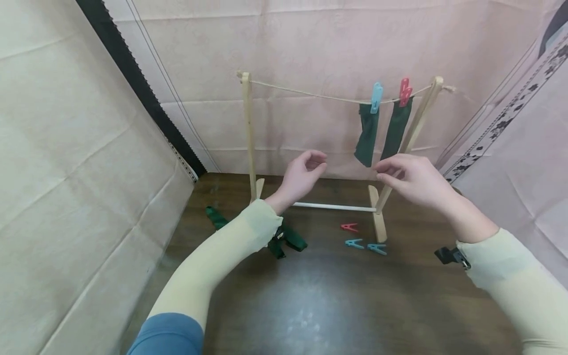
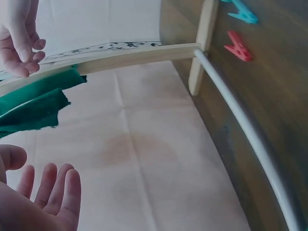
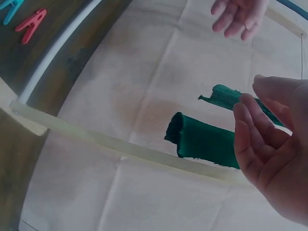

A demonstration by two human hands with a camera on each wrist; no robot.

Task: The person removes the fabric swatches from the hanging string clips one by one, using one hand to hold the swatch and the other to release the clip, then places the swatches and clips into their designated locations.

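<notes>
Two dark green cloth strips hang from a cord: the left strip under a blue clothespin, the right strip under a pair of red clothespin ends. My right hand is beside the lower ends of the strips, holding nothing. Its thumb and fingers stand apart with a loose bend; whether they brush the cloth I cannot tell. To the left, my left hand hovers in front of the rack, palm bare and fingers relaxed in the left wrist view.
The cord runs between two wooden posts, joined low down by a white rod. On the dark table lie a red clothespin and two blue clothespins. More green cloth lies partly behind my left forearm.
</notes>
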